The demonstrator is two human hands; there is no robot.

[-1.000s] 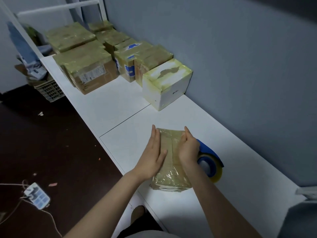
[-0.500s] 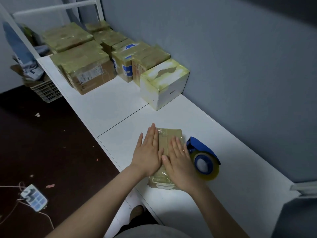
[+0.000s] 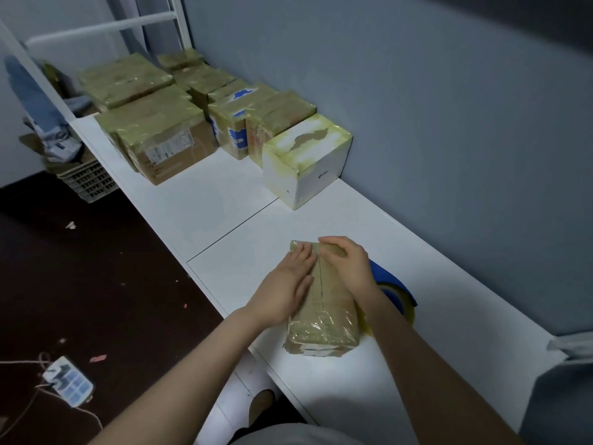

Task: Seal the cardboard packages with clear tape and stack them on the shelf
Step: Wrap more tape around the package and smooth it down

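The package (image 3: 324, 319) lies flat on the shelf (image 3: 237, 252) near its front edge, wrapped in glossy tape, with some loose tape ends at its near end. Half a second ago both hands lay flat side by side on its top, fingers straight. Now the right hand (image 3: 348, 264) has gone to the far end, its fingers bent over that edge and gripping it. The left hand (image 3: 284, 285) has slid to the left flank, where it presses with straight fingers. A second ago the hands stood edge-on along the two sides, so they have gone from squeezing to smoothing to this end grip.

This suggests the tape is rubbed down and the sealing is about finished. The package is probably about to be lifted or turned for stacking.

The tape dispenser (image 3: 393, 284) lies just right of the package, partly behind the right forearm, where it was before. The white box (image 3: 308, 162) and the brown boxes (image 3: 160, 136) farther along have not moved.
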